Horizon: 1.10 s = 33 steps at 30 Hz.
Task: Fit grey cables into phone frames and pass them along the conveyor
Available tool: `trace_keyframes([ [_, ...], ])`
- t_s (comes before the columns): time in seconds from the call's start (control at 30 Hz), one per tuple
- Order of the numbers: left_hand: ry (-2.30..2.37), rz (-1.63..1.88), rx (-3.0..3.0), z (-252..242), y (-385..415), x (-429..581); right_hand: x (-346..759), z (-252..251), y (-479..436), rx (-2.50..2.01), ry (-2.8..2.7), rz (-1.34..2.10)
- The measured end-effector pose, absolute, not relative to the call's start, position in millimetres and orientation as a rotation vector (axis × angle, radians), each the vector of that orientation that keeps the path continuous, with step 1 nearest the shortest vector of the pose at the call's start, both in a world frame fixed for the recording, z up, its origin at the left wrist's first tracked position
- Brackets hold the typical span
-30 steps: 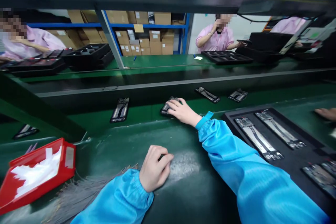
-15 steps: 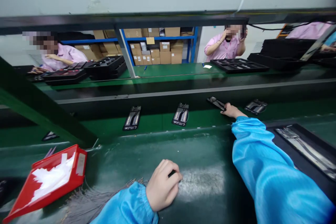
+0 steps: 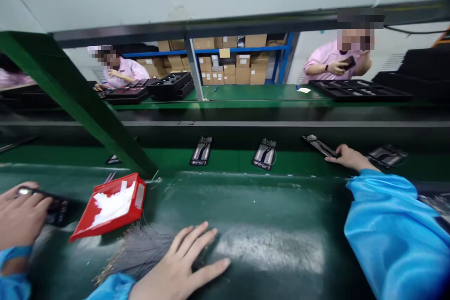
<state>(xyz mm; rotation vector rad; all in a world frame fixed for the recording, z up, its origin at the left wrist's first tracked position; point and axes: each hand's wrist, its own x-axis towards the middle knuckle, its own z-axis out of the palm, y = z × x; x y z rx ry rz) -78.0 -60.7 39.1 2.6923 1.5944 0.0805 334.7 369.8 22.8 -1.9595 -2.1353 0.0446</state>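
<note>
My right hand (image 3: 350, 157) reaches over to the sunken green strip behind the bench. Its thumb and fingers pinch the near end of a slim phone frame (image 3: 319, 145), which lies slanted there with its inner parts showing. My left hand (image 3: 183, 262) hovers low over or rests on the green bench, fingers spread and holding nothing. Beside it, partly covered by that hand, lies a bundle of thin grey cables (image 3: 146, 247). Two more phone frames, one left (image 3: 201, 151) and one nearer the middle (image 3: 265, 153), lie along the strip; another phone frame (image 3: 387, 155) is right of my right hand.
A red bin (image 3: 105, 225) with white paper strips stands left of the cables. At far left a co-worker's hand (image 3: 21, 215) holds a dark phone part (image 3: 58, 208). A green post (image 3: 84, 103) slants down to the bench. Opposite, people in pink sit behind black trays (image 3: 358, 91).
The view has turned left, bringing a co-worker's hand into sight. My left hand has uncurled and moved left towards the cables. My right hand keeps its pinch on the phone frame.
</note>
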Motion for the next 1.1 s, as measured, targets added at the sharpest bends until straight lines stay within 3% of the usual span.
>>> trace_keyframes([
  [0.1, 1.799, -0.009, 2.472, 25.9, -75.2, -103.2, 324.5, 38.3, 356.4, -1.924, -2.17, 0.29],
  [0.2, 1.999, 0.129, 2.341, 20.7, -65.6, -119.1, 300.8, 46.9, 322.9, -1.676, -2.266, 0.41],
  [0.43, 1.813, 0.393, 2.346, 17.8, -11.3, -127.3, 220.6, 21.7, 213.4, -0.974, -2.602, 0.232],
  [0.67, 1.884, 0.365, 2.425, 33.0, -5.3, -113.9, 204.9, -2.6, 155.1, -0.976, -2.669, -0.104],
  [0.87, 1.796, 0.13, 2.705, 27.4, 12.8, -55.0, 183.1, 3.8, 123.8, -0.574, -2.789, 0.163],
  [1.1, 1.851, -0.029, 2.786, 20.9, 25.6, -39.7, 172.2, 9.8, 112.3, -0.509, -2.835, 0.222],
])
